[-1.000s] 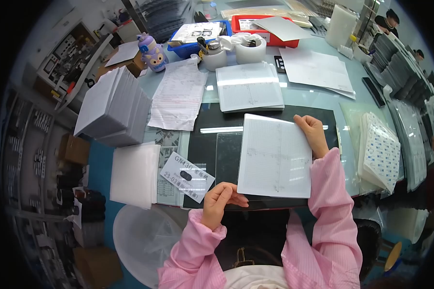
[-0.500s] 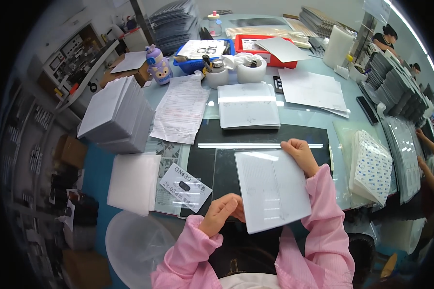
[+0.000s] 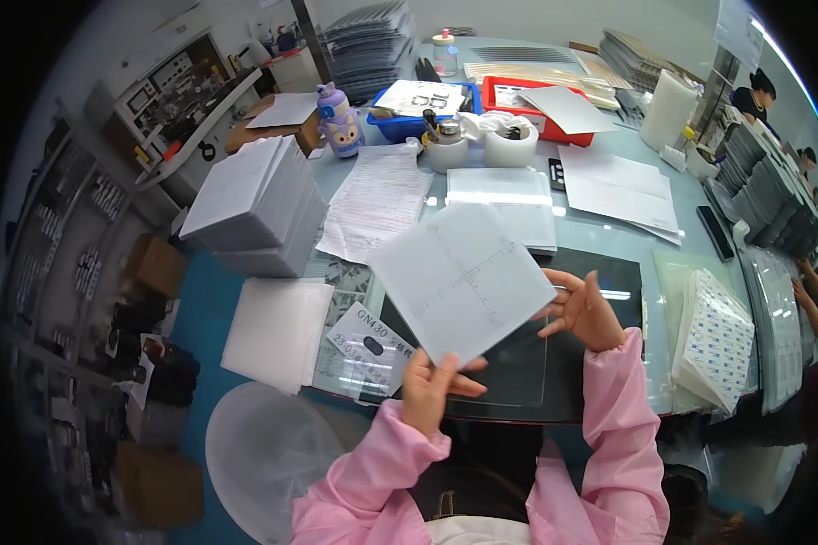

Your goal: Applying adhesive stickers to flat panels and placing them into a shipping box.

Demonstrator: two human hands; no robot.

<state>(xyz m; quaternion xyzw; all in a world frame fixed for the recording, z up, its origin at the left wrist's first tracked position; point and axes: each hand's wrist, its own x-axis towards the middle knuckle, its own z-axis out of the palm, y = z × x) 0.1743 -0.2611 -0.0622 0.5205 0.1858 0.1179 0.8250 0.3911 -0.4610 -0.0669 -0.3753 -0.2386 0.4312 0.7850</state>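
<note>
My left hand (image 3: 434,392) pinches the lower corner of a thin whitish square panel (image 3: 463,286) between thumb and fingers. The panel is tilted like a diamond above the desk and bears faint crossed lines with small marks. At its right corner is my right hand (image 3: 586,311), fingers spread; whether a fingertip touches the panel I cannot tell. Beneath lies a black mat (image 3: 600,377), with the edge of a clear sheet showing on it. Just behind the panel, a stack of similar panels (image 3: 500,184) is partly covered by it.
On the left stand a tall stack of white panels (image 3: 245,195), a pile of white foam sheets (image 3: 273,331) and a printed card (image 3: 371,343). Blue (image 3: 400,133) and red (image 3: 568,134) trays sit at the back. To the right are patterned sheets (image 3: 713,341) and a phone (image 3: 715,233).
The panel has passed from my right hand's hold to my left, turned to a diamond and shifted left and away from me. My right hand has opened. The whole view has shifted slightly.
</note>
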